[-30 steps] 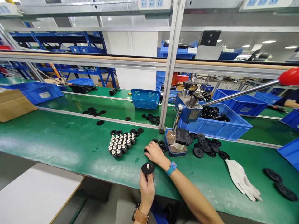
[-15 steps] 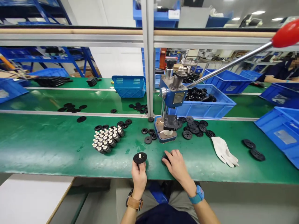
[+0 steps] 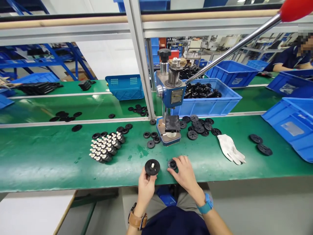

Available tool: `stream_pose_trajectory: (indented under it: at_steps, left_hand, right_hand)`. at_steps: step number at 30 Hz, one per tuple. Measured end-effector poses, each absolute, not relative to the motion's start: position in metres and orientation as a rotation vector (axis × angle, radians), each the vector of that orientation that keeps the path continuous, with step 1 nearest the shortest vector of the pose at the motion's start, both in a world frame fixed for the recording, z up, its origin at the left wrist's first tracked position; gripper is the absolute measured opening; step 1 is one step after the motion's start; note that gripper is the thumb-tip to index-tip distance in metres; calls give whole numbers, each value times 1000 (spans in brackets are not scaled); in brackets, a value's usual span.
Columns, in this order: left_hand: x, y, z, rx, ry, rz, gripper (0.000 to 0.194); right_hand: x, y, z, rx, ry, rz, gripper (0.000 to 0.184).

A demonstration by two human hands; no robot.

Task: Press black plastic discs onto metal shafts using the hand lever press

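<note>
My left hand is closed around the underside of a large black disc, which has a white pin standing up from its middle. My right hand grips a small black ring-shaped disc between thumb and fingers, close over the green bench. The two discs are apart, side by side. Several similar small discs lie beyond my hands, beside the base of a blue hand press. To the left stands a block of black parts with white tips.
The press's lever with a red knob reaches over the right side. Large black discs and a white glove lie right of the press. A blue bin of black parts stands behind. A person sits at far right.
My right hand has moved from beside the press base toward me with a small disc, now tilted to show its face. My left hand still holds the large disc. The view has tipped down.
</note>
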State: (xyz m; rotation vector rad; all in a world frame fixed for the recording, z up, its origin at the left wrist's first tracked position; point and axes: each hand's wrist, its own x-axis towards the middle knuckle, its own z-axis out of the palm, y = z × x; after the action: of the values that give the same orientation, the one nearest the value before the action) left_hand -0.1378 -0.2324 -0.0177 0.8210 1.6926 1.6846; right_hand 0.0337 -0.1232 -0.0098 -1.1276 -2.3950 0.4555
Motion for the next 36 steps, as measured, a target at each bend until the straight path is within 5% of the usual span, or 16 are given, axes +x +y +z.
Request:
stream_pose_trajectory:
  at_steps: [13,28,36]
  left_hand:
    - [-122,-232,-4,1054,1622,1549,50]
    - [-123,-240,12,1121,1360,1297,52]
    - [-132,-265,-30,699,1395,1443,48]
  right_hand:
    - [40,-151,82,-619,-2107,668,44]
    - [50,-149,97,-407,-2255,843,57]
    - [50,-152,99,-283,-2352,992,56]
